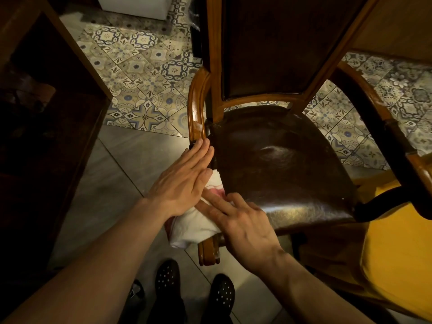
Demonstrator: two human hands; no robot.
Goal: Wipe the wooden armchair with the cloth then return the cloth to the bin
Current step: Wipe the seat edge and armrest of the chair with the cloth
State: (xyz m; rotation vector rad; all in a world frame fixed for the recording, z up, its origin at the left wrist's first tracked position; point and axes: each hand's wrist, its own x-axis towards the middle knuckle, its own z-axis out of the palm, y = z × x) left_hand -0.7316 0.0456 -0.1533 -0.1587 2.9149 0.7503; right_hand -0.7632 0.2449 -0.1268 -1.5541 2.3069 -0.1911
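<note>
The wooden armchair [287,160] stands in front of me, with a dark leather seat and back and curved wooden armrests. A white cloth [194,226] with a pink patch is draped over the front part of the chair's left armrest [196,108]. My left hand [184,181] lies flat on top of the cloth, fingers straight and pointing toward the armrest. My right hand [240,223] presses on the cloth from the seat side with fingers stretched out. The bin is not in view.
Dark wooden furniture [53,113] stands close on the left. A yellow cushioned seat [397,253] sits at the right. The floor has patterned tiles [140,73] farther away and plain grey tiles near me. My feet [194,288] in dark dotted shoes are below.
</note>
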